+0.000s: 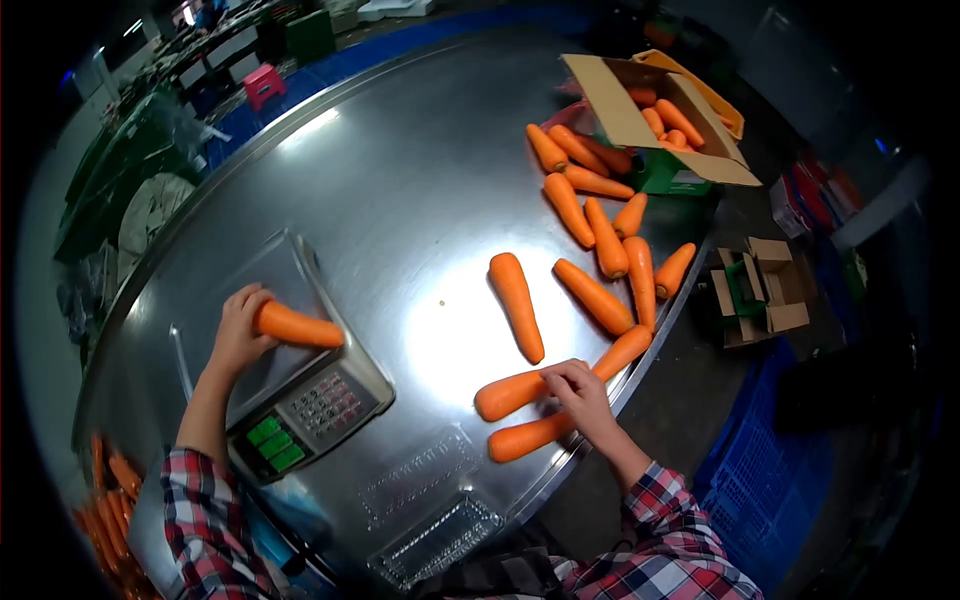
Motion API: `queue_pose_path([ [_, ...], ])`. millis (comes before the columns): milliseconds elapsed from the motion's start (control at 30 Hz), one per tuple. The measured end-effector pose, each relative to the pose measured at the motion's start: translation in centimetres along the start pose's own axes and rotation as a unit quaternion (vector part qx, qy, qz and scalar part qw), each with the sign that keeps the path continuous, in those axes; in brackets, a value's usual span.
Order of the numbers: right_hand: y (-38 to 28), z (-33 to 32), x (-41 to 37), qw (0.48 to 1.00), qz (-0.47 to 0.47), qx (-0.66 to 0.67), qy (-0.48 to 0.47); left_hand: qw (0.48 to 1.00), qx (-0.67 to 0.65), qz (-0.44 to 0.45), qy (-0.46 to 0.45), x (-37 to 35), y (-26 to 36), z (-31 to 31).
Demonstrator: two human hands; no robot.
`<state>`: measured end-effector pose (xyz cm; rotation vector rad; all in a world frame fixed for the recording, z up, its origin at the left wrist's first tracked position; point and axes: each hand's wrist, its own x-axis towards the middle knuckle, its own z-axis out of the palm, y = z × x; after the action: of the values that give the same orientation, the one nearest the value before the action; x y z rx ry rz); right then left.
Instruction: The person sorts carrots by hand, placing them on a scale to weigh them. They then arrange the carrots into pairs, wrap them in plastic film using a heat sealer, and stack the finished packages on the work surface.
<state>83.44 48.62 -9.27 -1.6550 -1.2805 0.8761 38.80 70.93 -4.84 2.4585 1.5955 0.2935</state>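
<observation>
My left hand (245, 330) is closed around the thick end of a carrot (298, 326), which lies over the plate of a digital scale (318, 405). The scale's display glows green beside a keypad. My right hand (580, 393) has its fingers curled at the narrow end of another carrot (512, 395) on the metal table (400, 160). Just below that, a second carrot (528, 438) runs partly under the hand, and a third carrot (622, 350) lies behind the fingers. A single carrot (517, 308) rests farther up the table.
Several loose carrots (603, 238) spread along the right edge. A cardboard box (610, 100) of carrots stands at the far right corner. Clear plastic trays (437, 540) lie at the near edge. An open carton (765, 290) and blue crates (765, 450) are beyond the table.
</observation>
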Motion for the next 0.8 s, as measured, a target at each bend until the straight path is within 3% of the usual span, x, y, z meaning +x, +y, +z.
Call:
queue_pose_path([
  [200, -0.2, -0.4, 6.1, 0.998, -0.012, -0.065, 0.021, 0.992, -0.044, 0.041, 0.11, -5.6, 2.2, 0.1],
  [233, 0.6, -1.0, 7.7, 0.995, -0.031, -0.082, 0.048, 0.992, -0.074, 0.033, 0.1, -7.6, 3.9, -0.4],
  [267, 2.0, -1.6, 9.3, 0.991, -0.048, -0.1, 0.072, 0.991, -0.111, -0.036, 0.066, -9.8, 6.6, -0.8],
  [333, 3.8, -2.5, 12.3, 0.992, -0.061, -0.047, 0.095, 0.991, -0.128, -0.003, 0.027, -14.4, 10.3, -0.4],
  [400, 4.6, -3.3, 15.4, 0.976, -0.097, -0.139, 0.136, 0.983, -0.172, -0.05, -0.045, -18.4, 13.9, 0.7],
  [467, 4.1, -4.8, 18.4, 0.969, -0.097, -0.189, 0.125, 0.992, -0.126, -0.031, -0.012, -20.9, 16.1, 3.1],
  [533, 5.9, -5.2, 22.3, 0.93, -0.132, -0.266, 0.215, 0.972, -0.164, -0.137, -0.097, -23.2, 16.9, 5.1],
  [600, 6.6, -6.3, 27.4, 0.887, -0.178, -0.333, 0.267, 0.98, -0.087, -0.144, -0.109, -24.3, 17.7, 6.3],
  [700, 4.6, -5.5, 30.7, 0.897, -0.015, -0.384, 0.219, 0.966, -0.145, -0.191, -0.099, -25.2, 17.9, 7.8],
  [800, 4.9, -4.5, 32.9, 0.896, 0.056, -0.408, 0.165, 0.967, -0.119, -0.218, -0.066, -25.8, 18.0, 8.5],
])
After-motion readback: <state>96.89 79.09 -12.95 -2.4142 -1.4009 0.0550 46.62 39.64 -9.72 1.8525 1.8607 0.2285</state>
